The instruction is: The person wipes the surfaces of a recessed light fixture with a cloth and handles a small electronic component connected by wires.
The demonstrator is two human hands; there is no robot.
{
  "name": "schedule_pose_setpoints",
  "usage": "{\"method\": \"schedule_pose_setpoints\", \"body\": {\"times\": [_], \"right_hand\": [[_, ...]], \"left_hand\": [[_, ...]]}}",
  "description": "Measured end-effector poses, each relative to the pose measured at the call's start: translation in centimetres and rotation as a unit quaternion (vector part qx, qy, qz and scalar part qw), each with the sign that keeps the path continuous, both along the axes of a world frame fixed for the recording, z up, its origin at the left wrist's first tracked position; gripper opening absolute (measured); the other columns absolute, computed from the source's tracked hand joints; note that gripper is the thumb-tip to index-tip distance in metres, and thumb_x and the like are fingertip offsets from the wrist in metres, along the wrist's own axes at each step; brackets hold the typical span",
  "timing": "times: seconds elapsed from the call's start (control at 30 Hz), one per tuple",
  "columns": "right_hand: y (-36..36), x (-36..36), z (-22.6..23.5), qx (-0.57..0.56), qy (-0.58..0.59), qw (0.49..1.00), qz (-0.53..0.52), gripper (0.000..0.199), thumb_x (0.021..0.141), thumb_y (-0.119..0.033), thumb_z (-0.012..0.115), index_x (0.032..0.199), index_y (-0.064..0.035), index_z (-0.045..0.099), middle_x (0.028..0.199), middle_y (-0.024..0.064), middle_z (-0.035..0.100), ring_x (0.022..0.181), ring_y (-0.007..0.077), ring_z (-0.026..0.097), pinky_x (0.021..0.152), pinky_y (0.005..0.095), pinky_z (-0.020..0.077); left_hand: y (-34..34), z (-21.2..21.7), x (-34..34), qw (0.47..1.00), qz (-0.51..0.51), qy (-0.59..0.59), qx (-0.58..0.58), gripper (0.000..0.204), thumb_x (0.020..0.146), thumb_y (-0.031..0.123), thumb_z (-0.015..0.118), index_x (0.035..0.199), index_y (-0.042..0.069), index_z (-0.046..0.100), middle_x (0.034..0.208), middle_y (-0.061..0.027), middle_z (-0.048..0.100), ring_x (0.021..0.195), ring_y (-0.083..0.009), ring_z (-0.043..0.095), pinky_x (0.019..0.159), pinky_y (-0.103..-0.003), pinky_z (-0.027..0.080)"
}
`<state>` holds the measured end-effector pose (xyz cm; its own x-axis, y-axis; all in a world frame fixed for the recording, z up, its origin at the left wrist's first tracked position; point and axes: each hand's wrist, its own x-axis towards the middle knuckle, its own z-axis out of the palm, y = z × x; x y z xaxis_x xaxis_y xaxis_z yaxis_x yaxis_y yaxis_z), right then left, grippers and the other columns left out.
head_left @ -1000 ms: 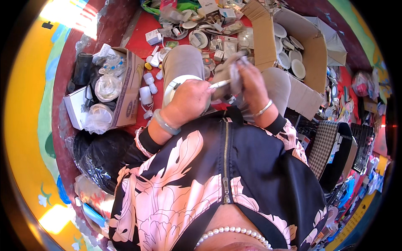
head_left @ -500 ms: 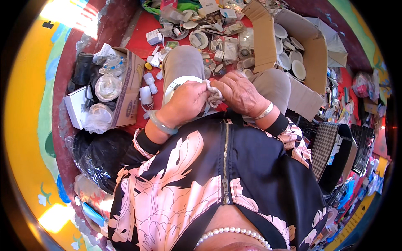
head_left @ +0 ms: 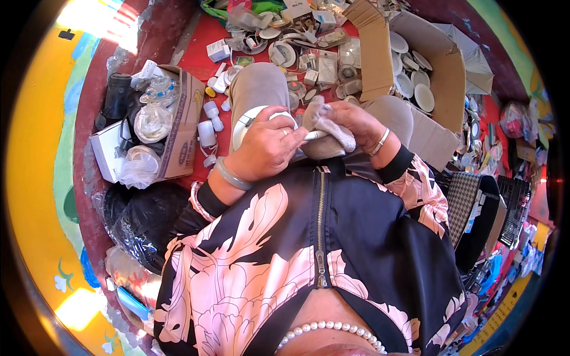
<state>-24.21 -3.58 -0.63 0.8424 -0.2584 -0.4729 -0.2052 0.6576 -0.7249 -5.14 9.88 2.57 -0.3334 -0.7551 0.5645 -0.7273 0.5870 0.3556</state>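
My left hand point(head_left: 267, 139) is closed on a white round disc point(head_left: 240, 132) with a small grey clip on it, held over my left knee. A short white cord-like piece point(head_left: 315, 135) runs from that hand toward a greyish knitted cloth point(head_left: 330, 132). My right hand point(head_left: 358, 121) pinches the cloth, which is folded around the far end of the white piece and hangs below it. The disc's underside is hidden, and so is the piece's end inside the cloth.
An open cardboard box point(head_left: 446, 66) of white round discs stands at the right. To the left, another box point(head_left: 186, 127) holds bagged items beside white bulbs point(head_left: 206, 135). Several small lamps and packages lie on red cloth point(head_left: 202, 50) ahead. A black bag point(head_left: 142, 216) sits by my left elbow.
My hands have moved apart, the right one shifting to the right. The cloth, bunched between them before, now hangs open from my right hand, and the white cord-like piece has come into view.
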Motion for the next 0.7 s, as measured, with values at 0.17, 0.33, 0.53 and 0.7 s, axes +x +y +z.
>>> {"method": "schedule_pose_setpoints", "body": {"times": [0.17,0.33,0.53,0.7], "right_hand": [[0.1,-0.5,1.3,-0.223,-0.038,0.965,0.132,0.030,0.092,-0.029,0.054,0.107,-0.0030,0.060,0.092,0.0023,0.064,0.079,0.0086,0.057,0.071,0.0249,0.0469],[2.2,1.2,4.0,-0.376,-0.042,0.918,0.118,0.026,0.091,-0.022,0.054,0.106,-0.0018,0.060,0.092,0.0013,0.064,0.082,0.0091,0.056,0.073,0.0250,0.0458],[3.5,1.9,2.7,-0.152,0.018,0.987,-0.049,0.025,0.091,-0.020,0.055,0.105,0.0000,0.062,0.090,0.0023,0.064,0.080,0.0076,0.057,0.070,0.0237,0.0462],[3.0,1.6,2.1,-0.014,-0.005,0.998,-0.066,0.026,0.091,-0.020,0.055,0.107,-0.0009,0.061,0.094,0.0024,0.064,0.080,0.0077,0.058,0.069,0.0234,0.0471]], "left_hand": [[0.2,0.6,-0.1,1.000,0.026,-0.015,-0.009,0.026,0.061,0.002,0.071,0.086,0.003,0.064,0.070,-0.0037,0.059,0.077,-0.0201,0.059,0.089,-0.044,0.044],[0.2,0.6,0.0,0.998,0.057,-0.018,-0.019,0.024,0.059,0.002,0.072,0.081,0.004,0.063,0.070,-0.0037,0.060,0.079,-0.0198,0.060,0.089,-0.043,0.044],[0.4,0.1,-0.1,0.998,0.043,-0.002,-0.039,0.023,0.061,0.002,0.073,0.081,0.004,0.063,0.071,-0.0049,0.062,0.079,-0.0196,0.061,0.088,-0.043,0.044],[0.4,-0.2,-0.2,0.999,0.046,0.014,-0.025,0.022,0.061,0.002,0.072,0.081,0.004,0.063,0.071,-0.0058,0.062,0.077,-0.0212,0.060,0.086,-0.043,0.045]]}}
